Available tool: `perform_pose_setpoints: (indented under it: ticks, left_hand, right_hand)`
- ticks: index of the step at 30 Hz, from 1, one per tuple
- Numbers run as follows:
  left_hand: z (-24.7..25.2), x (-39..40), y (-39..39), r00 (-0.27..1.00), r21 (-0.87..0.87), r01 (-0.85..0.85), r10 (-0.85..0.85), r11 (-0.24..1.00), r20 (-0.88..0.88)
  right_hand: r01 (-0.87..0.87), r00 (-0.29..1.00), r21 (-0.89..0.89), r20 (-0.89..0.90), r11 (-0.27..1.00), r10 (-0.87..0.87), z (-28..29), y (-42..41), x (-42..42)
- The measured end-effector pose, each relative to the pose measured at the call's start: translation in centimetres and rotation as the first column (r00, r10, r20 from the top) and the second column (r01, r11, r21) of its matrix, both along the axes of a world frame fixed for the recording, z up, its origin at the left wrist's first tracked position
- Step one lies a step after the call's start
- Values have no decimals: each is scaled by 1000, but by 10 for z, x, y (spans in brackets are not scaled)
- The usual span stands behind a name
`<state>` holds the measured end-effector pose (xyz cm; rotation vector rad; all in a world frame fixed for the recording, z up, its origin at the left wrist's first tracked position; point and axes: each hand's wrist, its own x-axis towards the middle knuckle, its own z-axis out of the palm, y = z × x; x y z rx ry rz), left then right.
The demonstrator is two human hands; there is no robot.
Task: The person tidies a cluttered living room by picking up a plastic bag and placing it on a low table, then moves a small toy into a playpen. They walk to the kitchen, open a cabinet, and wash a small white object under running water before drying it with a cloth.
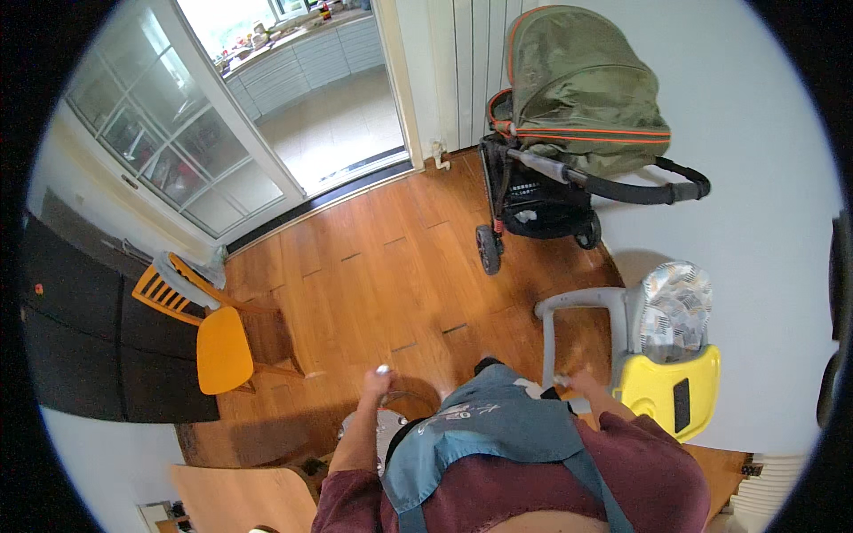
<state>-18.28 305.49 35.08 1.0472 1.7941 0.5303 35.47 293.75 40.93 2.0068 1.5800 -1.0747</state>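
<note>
My left hand (379,382) is closed around a small white object, seen at its top; what it is cannot be told. A thin curved line, perhaps a cord or handle, runs near it over a pale round-edged item (390,426) beside my body. My right hand (578,383) is held out on the other side, near the grey leg frame of a high chair (620,313), with something small and whitish at its fingertips. A blue-grey apron (493,426) covers my front and hides part of the floor.
A green stroller (586,86) stands by the wall, ahead on the right. The high chair's yellow tray (670,393) is at my right. On the left are a wooden chair (225,350), a dark cabinet (73,320) and a table (246,496). A glass sliding door (180,133) borders the kitchen opening.
</note>
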Motion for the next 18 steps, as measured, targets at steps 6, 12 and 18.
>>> perform_pose_setpoints:
  ticks: [6, 12, 18]
  left_hand:
    - [84, 44, 110, 973, -196, 230, -228, 953, 34]
    - [84, -53, 202, 985, -197, 33, -65, 980, -159]
    - [70, -90, 272, 968, -184, -250, 249, 951, -29]
  right_hand:
    - [-18, 1000, -154, -27, 988, 14, -35, 18, 10]
    - [121, 991, 101, -66, 987, -115, -55, 299, -45]
    - [148, 901, 316, -434, 937, 4, 61, 601, -181]
